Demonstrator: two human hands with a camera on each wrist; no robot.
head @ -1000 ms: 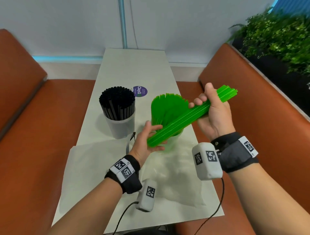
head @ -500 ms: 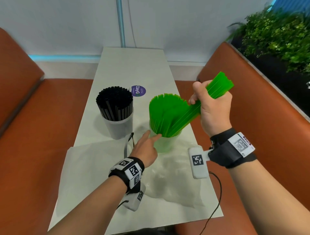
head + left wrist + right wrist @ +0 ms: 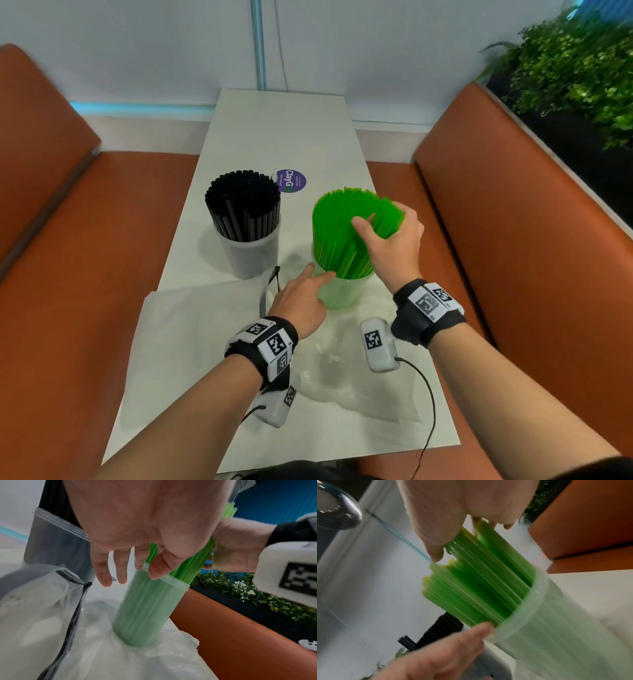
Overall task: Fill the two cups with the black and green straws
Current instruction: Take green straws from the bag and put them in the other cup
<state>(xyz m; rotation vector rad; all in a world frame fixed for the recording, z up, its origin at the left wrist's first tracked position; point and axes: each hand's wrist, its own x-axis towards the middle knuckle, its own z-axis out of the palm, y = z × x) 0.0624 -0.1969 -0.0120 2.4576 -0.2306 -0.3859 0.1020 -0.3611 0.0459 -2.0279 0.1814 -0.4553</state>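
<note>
**Green bundle going into the right-hand cup**

At left, the black straws stand packed in their clear cup, by a purple round sticker reading "ClayG". The left hand has relaxed fingers touching the rim of the green-tinted cup, steadying it. The right hand grasps a bunch of green straws near their tops, their lower ends in the cup. They look light, smooth and slippery, easily crushed; a loose grip around mid-length seems best, since the light cup could tip
</note>
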